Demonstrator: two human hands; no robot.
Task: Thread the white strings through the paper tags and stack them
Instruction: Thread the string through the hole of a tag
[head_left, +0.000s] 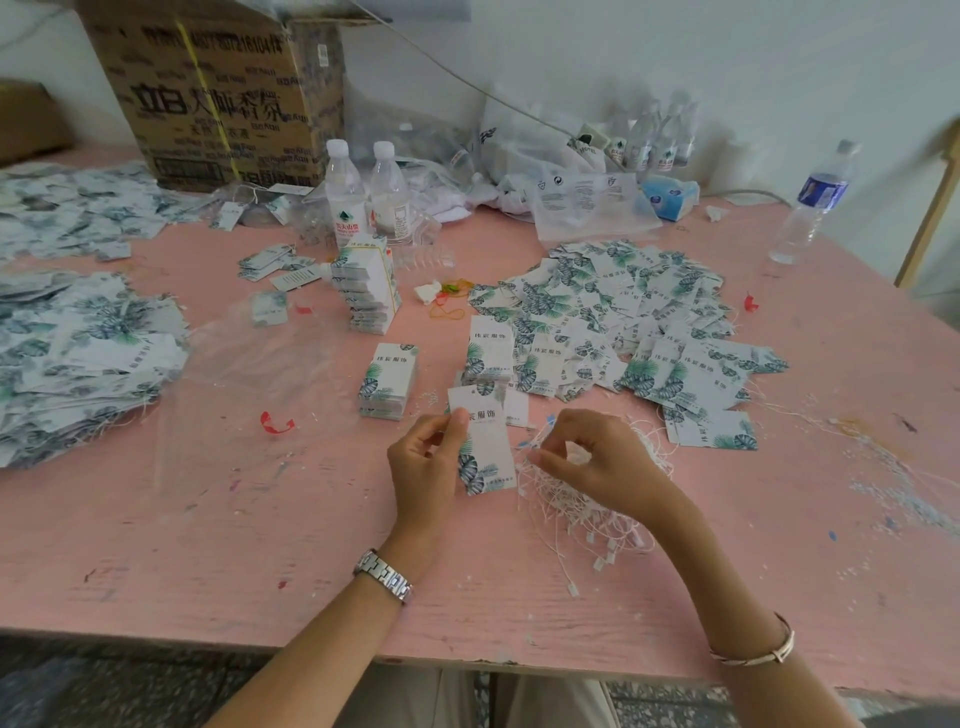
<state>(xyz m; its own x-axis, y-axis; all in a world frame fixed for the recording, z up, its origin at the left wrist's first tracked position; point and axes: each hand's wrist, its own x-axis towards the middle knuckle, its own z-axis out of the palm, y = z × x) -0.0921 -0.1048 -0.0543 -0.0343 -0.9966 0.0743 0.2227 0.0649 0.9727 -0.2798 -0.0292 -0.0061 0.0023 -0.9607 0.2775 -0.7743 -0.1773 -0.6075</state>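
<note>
Left hand: fingers curled, thumb and fingertips pinching one paper tag by its left edge, held upright just above the worktop.
Held tag: white card with green leaf print at the bottom and dark lettering near the top; a small hole shows at its top edge.
Right hand: curled over the tangle of white strings, thumb and forefinger tips brought together close to the tag's right edge; I cannot tell whether a strand sits between them.
White strings: loose heap on the worktop under and in front of the right hand, small plastic ends scattered at its near side.
Stacks: a neat short stack of tags just left of the held tag; a taller stack further back.
Loose tags: a wide spread pile behind the right hand; larger heaps at the far left.
Wrists: watch on the left, bracelet on the right.
Back of worktop: two water bottles side by side, a cardboard box behind them.
</note>
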